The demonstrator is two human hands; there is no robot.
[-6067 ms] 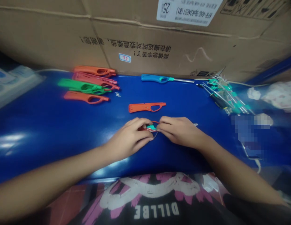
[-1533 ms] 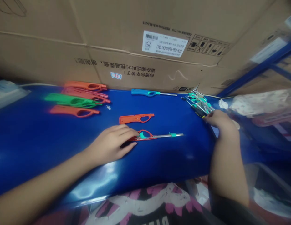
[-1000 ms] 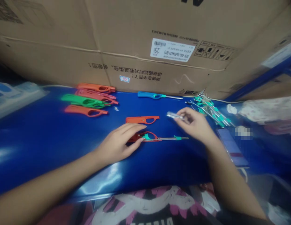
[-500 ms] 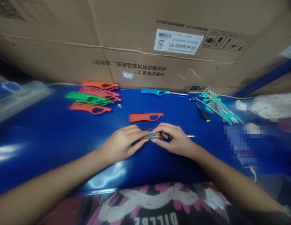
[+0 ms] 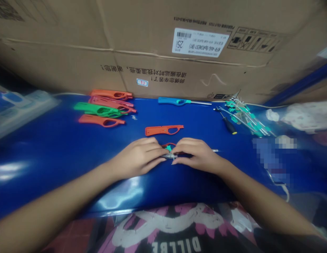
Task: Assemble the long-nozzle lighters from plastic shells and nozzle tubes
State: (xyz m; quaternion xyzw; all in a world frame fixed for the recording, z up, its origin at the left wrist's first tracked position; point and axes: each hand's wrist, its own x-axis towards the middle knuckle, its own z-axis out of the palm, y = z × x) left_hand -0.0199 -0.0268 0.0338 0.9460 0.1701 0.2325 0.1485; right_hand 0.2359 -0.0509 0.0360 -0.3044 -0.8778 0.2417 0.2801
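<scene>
My left hand (image 5: 142,154) is closed, pinching the left part of a clear greyish lighter tank (image 5: 169,156). My right hand (image 5: 197,154) has its thumb and fingertips at the tank's other end, around a small fitting too blurred to make out. Just behind the fingertips shows a teal trigger (image 5: 168,148) within the loop of an orange lighter shell (image 5: 167,144); the rest is hidden by the hands. A metal tube end (image 5: 215,150) sticks out past my right hand. Beyond the hands lies an orange half shell (image 5: 156,131), inner side up.
Orange and green lighter shells (image 5: 100,120) are stacked at left, beside tiny springs (image 5: 134,117). A blue lighter (image 5: 167,101) lies before the cardboard box (image 5: 142,42). At right are a screwdriver (image 5: 229,125) and metal tubes with teal parts (image 5: 248,117) on the blue table (image 5: 74,151).
My fingers have shifted slightly on the tank, and the right thumb and forefinger are a little wider apart. More of the teal trigger shows. The other things lie as before.
</scene>
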